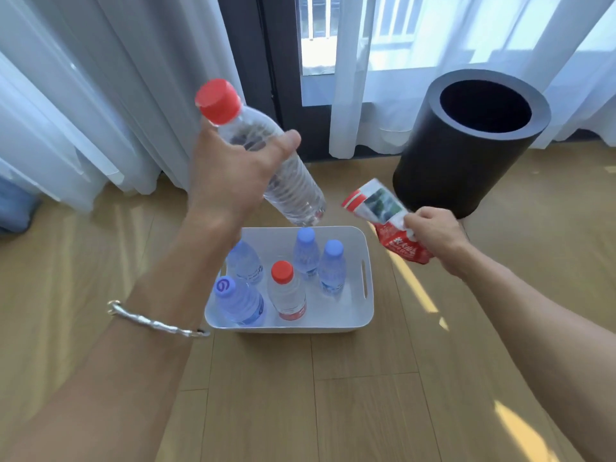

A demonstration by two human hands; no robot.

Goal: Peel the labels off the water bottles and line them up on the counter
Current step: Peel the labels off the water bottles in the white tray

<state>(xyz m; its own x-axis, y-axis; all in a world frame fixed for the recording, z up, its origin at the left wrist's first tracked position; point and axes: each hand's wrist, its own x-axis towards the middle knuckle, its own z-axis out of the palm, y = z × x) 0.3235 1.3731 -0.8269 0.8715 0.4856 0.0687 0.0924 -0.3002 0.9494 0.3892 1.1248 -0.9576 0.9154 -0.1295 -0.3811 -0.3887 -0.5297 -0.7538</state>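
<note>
1. Label removal is judged complete for one clear water bottle (pixel 286 181). It is held bare and tilted above the white basket (pixel 290 328), with the red cap (pixel 218 101) up to the left and the base down to the right.
2. The bottle is gripped round its upper body by the left hand (pixel 233 171), with fingers and thumb curled about it. A silver bracelet (pixel 156 323) is worn on that wrist.
3. The peeled red label (pixel 376 201) is pinched at one end by the right hand (pixel 433 235). It is crumpled and hangs free, near the open black bin (pixel 466 161) but not over it.
4. Five bottles are stood upright in the basket on the wooden floor (pixel 333 395). One is a red-capped bottle (pixel 286 291), still labelled, and four are blue-capped bottles (pixel 331 268), with printed wrap seen on several.
5. No counter is shown, so the place for lining up cannot be told.
6. The bottle wall is judged thin and ribbed, and easily dented if squeezed hard. The ribs are expected to give purchase. How full it is cannot be told for certain, so weight should be assumed and hold taken at mid-body, not by the cap.
7. The label is judged to be light, limp film that may cling to fingers, so a clean release above the bin is called for.
</note>
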